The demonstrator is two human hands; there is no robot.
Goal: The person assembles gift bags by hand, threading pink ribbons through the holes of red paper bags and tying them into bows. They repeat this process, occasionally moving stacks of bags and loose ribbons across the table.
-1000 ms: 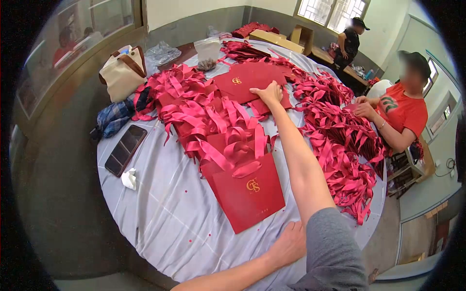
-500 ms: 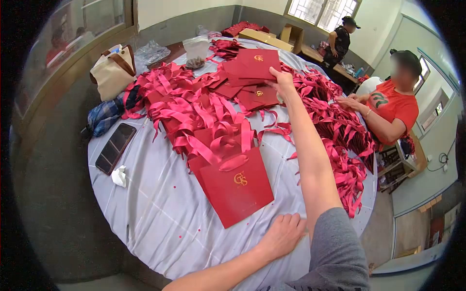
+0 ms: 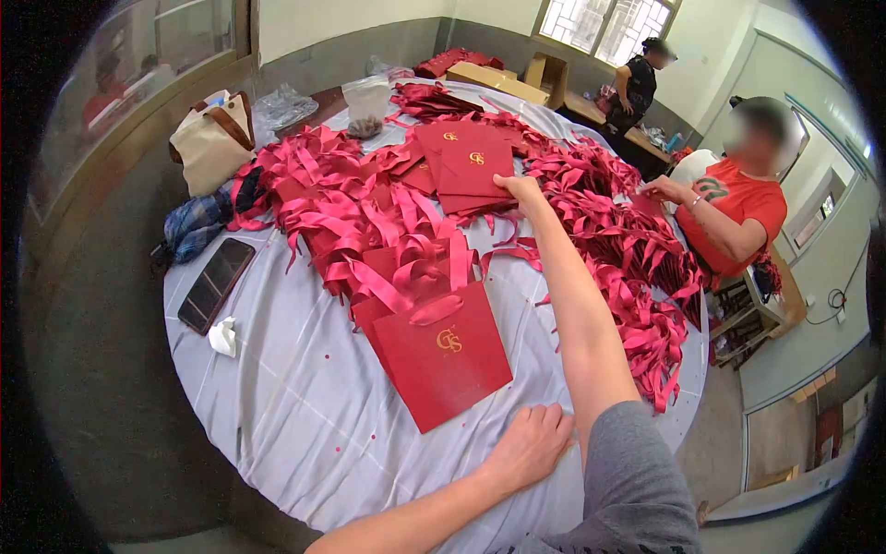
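Observation:
Reaching far across the table, my right hand [image 3: 520, 191] pinches the near right edge of a red paper gift bag [image 3: 475, 166] with a gold logo, thumb on top. That bag lies over a loose stack of similar red bags [image 3: 434, 138]. Closer to me, my left hand [image 3: 531, 445] rests on the white tablecloth with its fingers curled and nothing visible in them. Left of it lies a large red bag [image 3: 449, 369] with a gold logo, at the near end of a long row of bags with pink ribbon handles [image 3: 369, 231].
Another row of ribboned bags [image 3: 618, 249] runs along the right side, beside a co-worker in a red shirt [image 3: 738, 217]. A phone [image 3: 215, 286], a crumpled tissue [image 3: 222, 337], a cream handbag [image 3: 214, 148] and a plastic bag [image 3: 366, 106] lie at the left and back.
My right hand has come down and slightly left, lowering the red bag onto the stack. The co-worker's hand has risen a little. My left hand stays on the cloth.

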